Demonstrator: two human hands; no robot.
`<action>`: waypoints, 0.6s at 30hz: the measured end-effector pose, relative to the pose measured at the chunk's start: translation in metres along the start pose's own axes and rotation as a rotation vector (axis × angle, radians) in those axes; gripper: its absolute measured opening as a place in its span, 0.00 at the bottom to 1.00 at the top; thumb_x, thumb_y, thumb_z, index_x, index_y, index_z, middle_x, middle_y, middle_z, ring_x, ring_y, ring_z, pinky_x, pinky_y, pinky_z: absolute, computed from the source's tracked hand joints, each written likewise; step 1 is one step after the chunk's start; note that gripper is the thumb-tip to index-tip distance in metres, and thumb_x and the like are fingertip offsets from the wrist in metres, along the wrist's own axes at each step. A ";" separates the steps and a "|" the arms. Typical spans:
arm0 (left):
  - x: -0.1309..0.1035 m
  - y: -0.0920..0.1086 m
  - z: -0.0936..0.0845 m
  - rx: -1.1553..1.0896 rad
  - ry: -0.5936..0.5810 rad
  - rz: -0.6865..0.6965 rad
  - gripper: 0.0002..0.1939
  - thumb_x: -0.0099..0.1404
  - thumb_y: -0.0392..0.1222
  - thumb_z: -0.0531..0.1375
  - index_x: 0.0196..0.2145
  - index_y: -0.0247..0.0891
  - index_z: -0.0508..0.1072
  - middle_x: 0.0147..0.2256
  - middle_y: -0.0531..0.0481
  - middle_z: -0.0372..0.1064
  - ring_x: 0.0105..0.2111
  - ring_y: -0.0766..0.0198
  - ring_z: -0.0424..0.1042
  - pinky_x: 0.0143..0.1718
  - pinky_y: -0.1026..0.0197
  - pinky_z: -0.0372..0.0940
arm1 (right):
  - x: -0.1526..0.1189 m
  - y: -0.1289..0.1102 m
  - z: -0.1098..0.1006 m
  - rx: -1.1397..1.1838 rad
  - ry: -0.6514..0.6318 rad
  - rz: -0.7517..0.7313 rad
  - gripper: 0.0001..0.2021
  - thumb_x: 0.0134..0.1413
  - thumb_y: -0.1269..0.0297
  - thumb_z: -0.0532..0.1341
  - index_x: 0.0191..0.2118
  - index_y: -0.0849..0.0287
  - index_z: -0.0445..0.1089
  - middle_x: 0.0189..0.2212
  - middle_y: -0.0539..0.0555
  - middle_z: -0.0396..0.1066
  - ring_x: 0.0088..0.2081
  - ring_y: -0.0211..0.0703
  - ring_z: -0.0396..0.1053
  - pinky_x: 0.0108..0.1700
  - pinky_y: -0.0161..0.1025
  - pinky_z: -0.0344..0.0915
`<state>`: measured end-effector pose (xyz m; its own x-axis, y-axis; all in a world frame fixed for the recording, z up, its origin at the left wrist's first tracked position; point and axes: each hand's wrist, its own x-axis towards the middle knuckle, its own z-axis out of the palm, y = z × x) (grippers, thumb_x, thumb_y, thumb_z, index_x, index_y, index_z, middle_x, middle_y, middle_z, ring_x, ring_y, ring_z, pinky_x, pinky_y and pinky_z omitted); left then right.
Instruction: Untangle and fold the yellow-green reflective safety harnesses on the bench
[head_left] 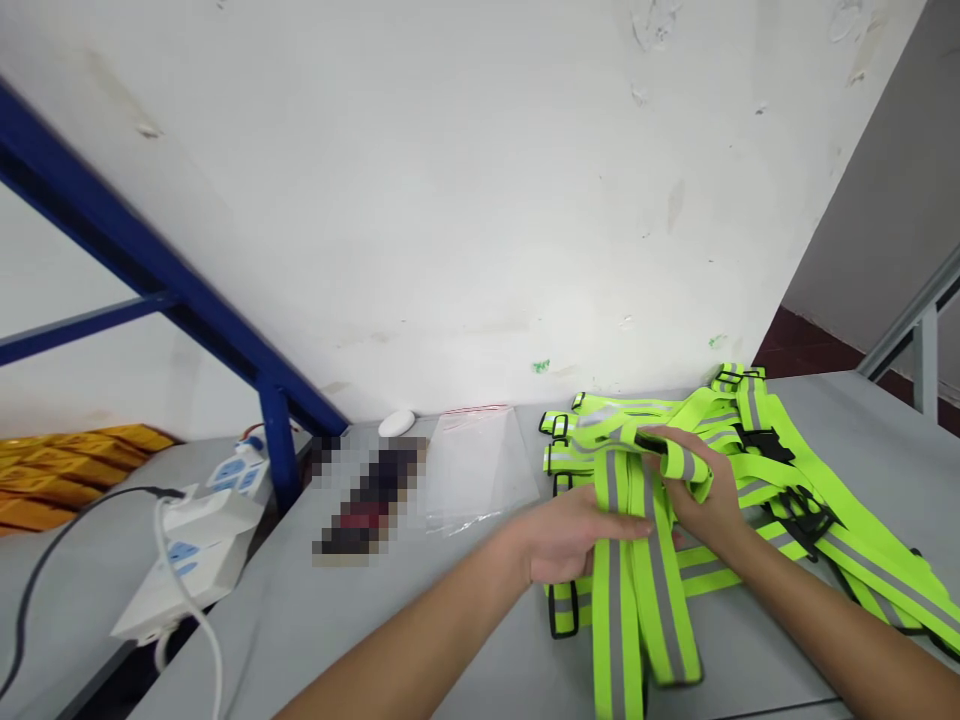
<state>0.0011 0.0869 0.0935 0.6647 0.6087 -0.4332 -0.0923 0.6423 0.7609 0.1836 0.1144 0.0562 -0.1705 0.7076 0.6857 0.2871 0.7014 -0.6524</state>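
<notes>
My left hand (574, 532) is closed around a folded reflective strap (613, 600), neon yellow-green with a grey stripe, whose doubled lengths hang down toward the table's front. Higher up, my right hand (701, 485) grips the upper part of the same strap, where a short loop end sticks out to the right. Beneath and behind both hands lies a pile of similar reflective straps (795, 450) with black plastic buckles (806, 515) and black slide adjusters (564, 610). Some of the right hand's fingers are hidden behind the strap.
A clear zip bag (480, 465) lies left of the straps on the grey table (300, 630). Near it are a white oval object (397, 423) and a blurred-out item (371, 500). Power strips (199, 550) with cables and a blue metal frame (281, 440) stand at left. A white wall (480, 220) rises behind.
</notes>
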 end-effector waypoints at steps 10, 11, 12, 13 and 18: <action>0.039 -0.028 0.015 -0.243 0.240 0.067 0.11 0.51 0.36 0.70 0.33 0.31 0.76 0.34 0.40 0.78 0.34 0.54 0.78 0.40 0.54 0.72 | 0.015 0.008 -0.006 0.071 -0.019 0.272 0.10 0.58 0.60 0.61 0.45 0.53 0.72 0.44 0.53 0.75 0.48 0.50 0.72 0.50 0.48 0.70; 0.038 -0.030 0.012 -0.240 0.235 0.063 0.10 0.50 0.35 0.70 0.32 0.31 0.76 0.33 0.41 0.77 0.32 0.56 0.77 0.39 0.55 0.72 | 0.015 0.008 -0.007 0.075 -0.043 0.281 0.10 0.58 0.60 0.61 0.45 0.53 0.72 0.44 0.53 0.75 0.48 0.51 0.72 0.51 0.48 0.70; 0.035 -0.032 0.009 -0.236 0.222 0.056 0.10 0.49 0.34 0.70 0.31 0.31 0.77 0.33 0.43 0.77 0.30 0.58 0.76 0.37 0.56 0.72 | 0.014 0.008 -0.007 0.077 -0.063 0.285 0.11 0.58 0.61 0.60 0.45 0.53 0.72 0.45 0.54 0.75 0.49 0.51 0.72 0.51 0.48 0.70; 0.031 -0.033 0.005 -0.232 0.206 0.048 0.11 0.49 0.34 0.70 0.32 0.31 0.77 0.32 0.44 0.76 0.28 0.60 0.75 0.34 0.57 0.72 | 0.013 0.009 -0.007 0.074 -0.072 0.278 0.11 0.58 0.61 0.60 0.46 0.53 0.72 0.45 0.54 0.75 0.49 0.51 0.72 0.51 0.48 0.70; 0.011 -0.031 -0.010 -0.162 0.152 0.077 0.13 0.51 0.36 0.70 0.36 0.32 0.77 0.34 0.46 0.75 0.26 0.64 0.73 0.27 0.61 0.71 | 0.006 0.018 -0.005 -0.037 -0.145 -0.092 0.16 0.59 0.67 0.58 0.53 0.53 0.69 0.49 0.57 0.74 0.52 0.49 0.71 0.52 0.46 0.70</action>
<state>0.0037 0.0783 0.0603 0.5327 0.7144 -0.4537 -0.2644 0.6498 0.7127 0.1922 0.1312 0.0497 -0.3308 0.6476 0.6865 0.2985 0.7619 -0.5748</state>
